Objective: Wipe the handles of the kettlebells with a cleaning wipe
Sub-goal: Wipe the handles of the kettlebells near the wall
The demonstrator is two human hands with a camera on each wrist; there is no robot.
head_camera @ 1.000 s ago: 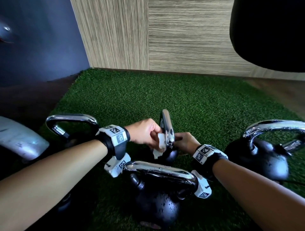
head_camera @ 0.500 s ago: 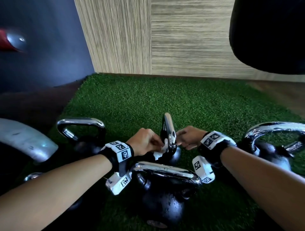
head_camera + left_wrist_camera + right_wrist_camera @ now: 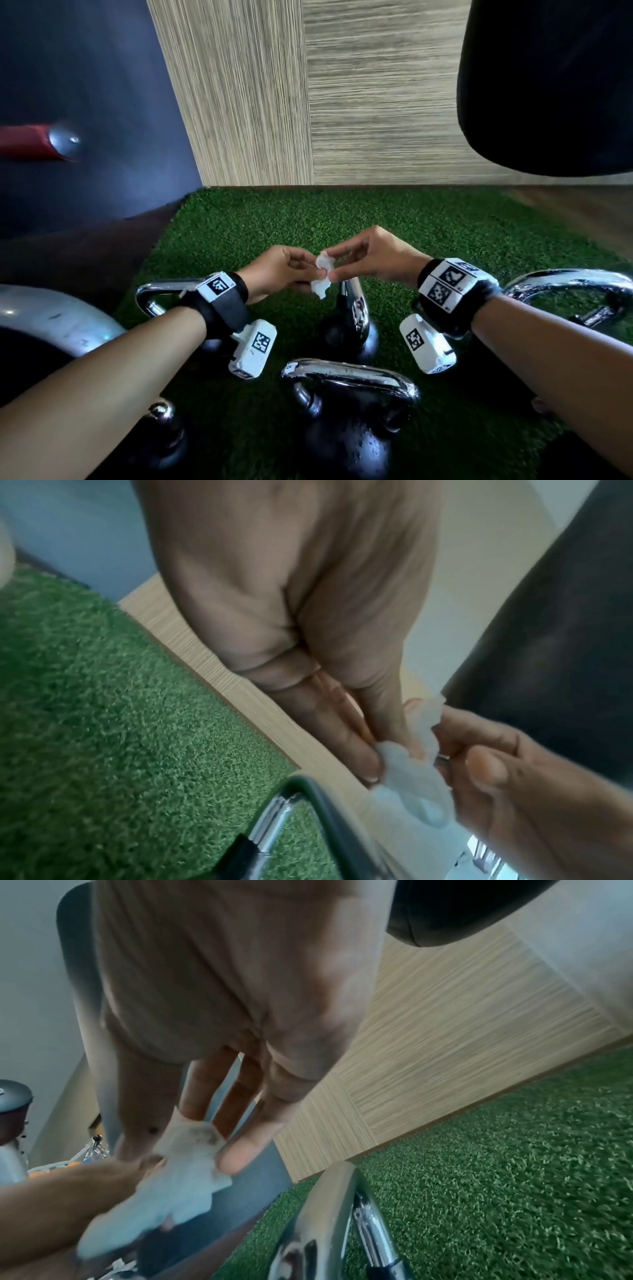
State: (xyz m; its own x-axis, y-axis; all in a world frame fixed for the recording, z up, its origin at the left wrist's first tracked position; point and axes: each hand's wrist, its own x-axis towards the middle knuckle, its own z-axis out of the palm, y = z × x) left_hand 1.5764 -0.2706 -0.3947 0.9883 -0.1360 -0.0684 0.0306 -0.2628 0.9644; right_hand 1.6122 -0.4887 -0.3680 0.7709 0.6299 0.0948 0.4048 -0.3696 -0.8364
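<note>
A crumpled white cleaning wipe hangs in the air between my two hands. My left hand pinches its lower part and my right hand pinches its upper edge. The wrist views show the same wipe caught between thumb and fingers. Just below stands the middle kettlebell, black, its chrome handle edge-on to me and untouched. A nearer kettlebell shows its chrome handle broadside.
More kettlebells stand on the green turf: one handle at the left, one at the right. A black padded shape hangs at upper right. A grey curved part and a red bar are at the left.
My left hand rubbed the wipe on the middle kettlebell's handle while the right hand held that handle. Both hands have lifted off and now hold the wipe above it.
</note>
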